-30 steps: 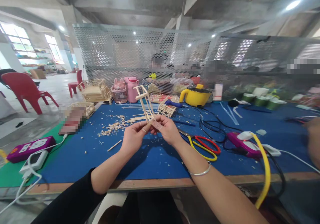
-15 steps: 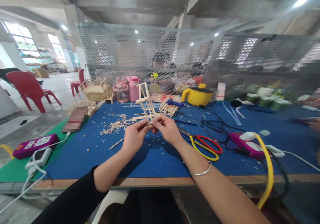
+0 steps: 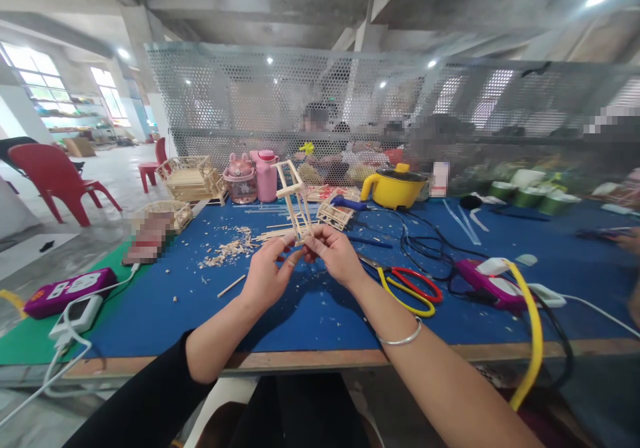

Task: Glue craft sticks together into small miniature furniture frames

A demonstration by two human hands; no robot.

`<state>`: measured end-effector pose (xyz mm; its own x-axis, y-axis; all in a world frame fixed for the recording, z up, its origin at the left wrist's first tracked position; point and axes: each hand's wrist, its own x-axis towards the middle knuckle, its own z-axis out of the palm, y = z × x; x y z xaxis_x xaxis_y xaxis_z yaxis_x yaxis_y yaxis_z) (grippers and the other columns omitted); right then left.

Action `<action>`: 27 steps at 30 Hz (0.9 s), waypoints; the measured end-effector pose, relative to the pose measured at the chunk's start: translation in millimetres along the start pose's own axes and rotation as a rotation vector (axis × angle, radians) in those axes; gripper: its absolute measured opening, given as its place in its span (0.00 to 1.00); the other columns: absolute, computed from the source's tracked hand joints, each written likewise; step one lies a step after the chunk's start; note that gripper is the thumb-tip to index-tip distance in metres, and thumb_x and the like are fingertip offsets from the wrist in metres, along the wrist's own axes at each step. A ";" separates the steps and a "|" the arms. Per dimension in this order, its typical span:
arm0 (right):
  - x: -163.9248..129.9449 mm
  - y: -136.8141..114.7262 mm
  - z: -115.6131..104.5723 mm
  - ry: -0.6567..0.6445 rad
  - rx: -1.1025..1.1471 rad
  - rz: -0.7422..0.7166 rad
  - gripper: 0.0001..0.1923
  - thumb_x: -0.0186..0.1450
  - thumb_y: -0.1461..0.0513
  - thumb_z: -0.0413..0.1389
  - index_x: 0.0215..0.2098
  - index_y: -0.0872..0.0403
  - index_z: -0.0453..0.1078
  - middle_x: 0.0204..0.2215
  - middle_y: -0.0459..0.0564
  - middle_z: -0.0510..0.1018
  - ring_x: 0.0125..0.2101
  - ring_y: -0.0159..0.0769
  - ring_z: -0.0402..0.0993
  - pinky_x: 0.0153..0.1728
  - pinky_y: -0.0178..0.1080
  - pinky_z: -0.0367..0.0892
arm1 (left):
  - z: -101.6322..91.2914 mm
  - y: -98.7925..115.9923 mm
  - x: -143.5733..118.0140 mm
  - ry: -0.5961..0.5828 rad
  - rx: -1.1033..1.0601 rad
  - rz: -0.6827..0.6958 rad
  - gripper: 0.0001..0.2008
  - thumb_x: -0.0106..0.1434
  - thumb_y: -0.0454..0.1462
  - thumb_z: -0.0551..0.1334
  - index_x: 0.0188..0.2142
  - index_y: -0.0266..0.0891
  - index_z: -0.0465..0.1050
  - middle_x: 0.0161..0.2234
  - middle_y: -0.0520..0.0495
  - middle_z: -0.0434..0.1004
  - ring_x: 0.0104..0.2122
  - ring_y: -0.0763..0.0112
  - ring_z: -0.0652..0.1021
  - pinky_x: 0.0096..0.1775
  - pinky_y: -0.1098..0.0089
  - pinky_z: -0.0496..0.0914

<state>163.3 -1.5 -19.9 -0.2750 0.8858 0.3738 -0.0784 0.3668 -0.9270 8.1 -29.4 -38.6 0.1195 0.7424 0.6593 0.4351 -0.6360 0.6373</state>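
Note:
Between my hands, above the blue table mat (image 3: 200, 328), stands a small frame of thin wooden sticks (image 3: 290, 191), slightly tilted. My left hand (image 3: 270, 268) pinches its lower end from the left. On the right side of that same end, my right hand (image 3: 335, 258) closes its fingers round it; the fingertips partly hide the joint. Just beyond are loose wooden sticks (image 3: 273, 235) and a wooden piece of similar build (image 3: 335, 216), with a blue glue gun (image 3: 349, 203) resting against it. Scissors with red and yellow handles (image 3: 407, 288) lie right of my right hand.
Wood scraps (image 3: 230, 248) and a short stick (image 3: 231, 286) lie to the left. Purple power strips (image 3: 493, 285) sit at both sides, with cables. A yellow pot (image 3: 397, 188), pink bottles (image 3: 267, 176) and finished-looking stick furniture (image 3: 193, 181) stand before a perforated metal screen (image 3: 210, 101); people sit behind it.
The stick frame has turned slightly in my fingers, and its top has shifted a little. Both hands keep hold of its lower end. The whole view has moved slightly.

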 end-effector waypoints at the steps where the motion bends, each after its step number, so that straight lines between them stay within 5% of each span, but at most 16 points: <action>1: -0.3 -0.6 0.6 0.001 -0.004 0.009 0.15 0.56 0.52 0.60 0.30 0.55 0.67 0.20 0.42 0.73 0.19 0.28 0.70 0.23 0.33 0.65 | 0.1 0.4 0.1 -0.002 -0.008 0.004 0.15 0.63 0.39 0.57 0.48 0.41 0.70 0.40 0.44 0.75 0.37 0.70 0.75 0.35 0.72 0.71; 15: -2.2 -2.0 4.6 -0.033 -0.017 0.018 0.15 0.57 0.52 0.59 0.28 0.55 0.65 0.20 0.43 0.72 0.19 0.28 0.69 0.23 0.34 0.65 | 3.6 0.4 3.6 0.027 -0.355 -0.227 0.11 0.58 0.41 0.62 0.36 0.37 0.76 0.33 0.46 0.80 0.33 0.69 0.77 0.38 0.69 0.70; 19: -2.9 -3.8 3.2 -0.008 -0.167 -0.065 0.10 0.58 0.56 0.57 0.30 0.55 0.68 0.25 0.45 0.71 0.23 0.29 0.66 0.25 0.33 0.63 | 4.9 -2.0 4.3 0.000 -0.465 -0.266 0.11 0.56 0.41 0.63 0.34 0.35 0.75 0.31 0.47 0.78 0.29 0.72 0.75 0.35 0.72 0.69; 23: -2.0 -2.6 0.6 0.069 -0.393 -0.216 0.11 0.56 0.59 0.58 0.38 0.52 0.73 0.37 0.49 0.69 0.31 0.31 0.63 0.28 0.34 0.62 | 5.4 -6.4 3.7 -0.001 -0.441 -0.303 0.10 0.55 0.41 0.64 0.33 0.35 0.75 0.29 0.49 0.77 0.27 0.74 0.73 0.32 0.73 0.66; 27: 0.0 1.5 -1.6 -0.042 -0.422 -0.248 0.09 0.58 0.56 0.57 0.33 0.53 0.74 0.34 0.48 0.70 0.33 0.33 0.65 0.34 0.37 0.63 | 6.5 -9.5 1.4 -0.061 -0.334 -0.318 0.11 0.55 0.41 0.63 0.33 0.35 0.76 0.28 0.48 0.78 0.27 0.73 0.73 0.32 0.73 0.66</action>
<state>164.7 -0.4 -21.3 -0.3361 0.7479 0.5724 0.2460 0.6564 -0.7132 10.0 -20.9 -46.4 0.0834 0.9160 0.3923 0.1486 -0.4007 0.9041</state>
